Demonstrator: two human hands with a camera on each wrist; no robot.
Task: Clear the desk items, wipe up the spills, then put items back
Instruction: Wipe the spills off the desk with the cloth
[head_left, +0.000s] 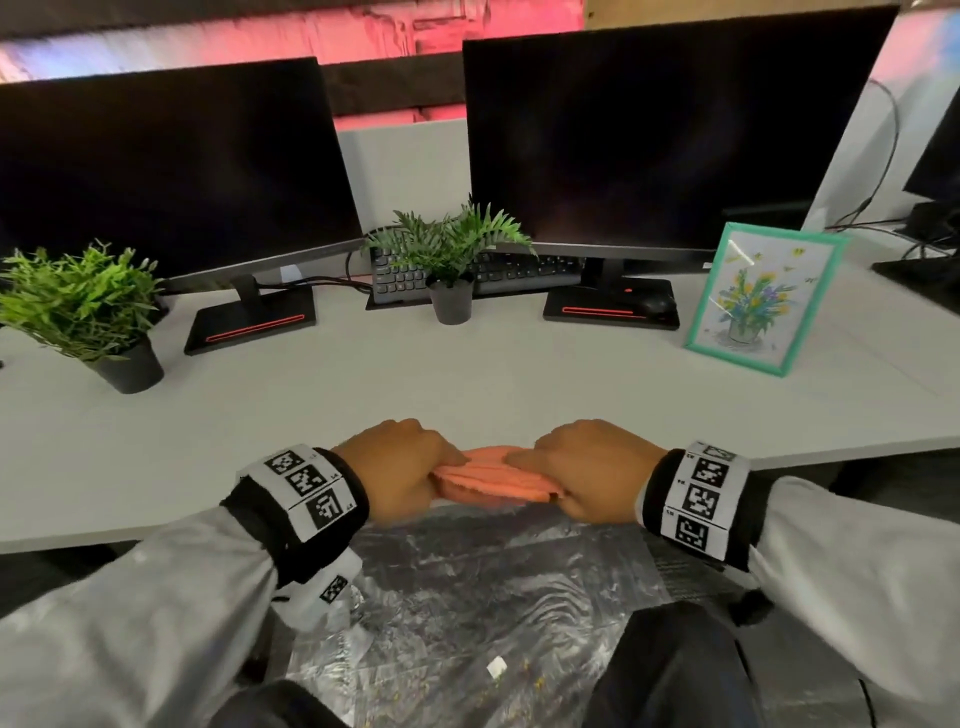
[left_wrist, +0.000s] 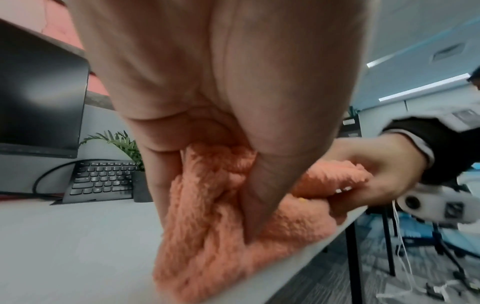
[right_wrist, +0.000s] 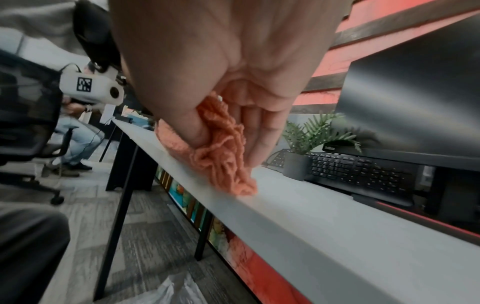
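Observation:
A folded orange fluffy cloth (head_left: 493, 480) lies at the front edge of the white desk (head_left: 467, 374). My left hand (head_left: 400, 467) grips its left end and my right hand (head_left: 587, 467) grips its right end, thumbs on top. Seen from the left wrist, the cloth (left_wrist: 221, 236) bunches under my fingers on the desk edge, with my right hand (left_wrist: 369, 174) pinching the far end. From the right wrist, the cloth (right_wrist: 221, 154) is pinched between thumb and fingers (right_wrist: 262, 133), touching the desk (right_wrist: 324, 222).
Two dark monitors (head_left: 171, 171) (head_left: 660, 135) stand at the back, a keyboard (head_left: 483, 270) between them. A potted plant (head_left: 83, 312) is far left, another (head_left: 452, 260) mid-desk, and a green-framed flower picture (head_left: 758, 301) at right. A plastic bag (head_left: 467, 597) lies below the desk edge.

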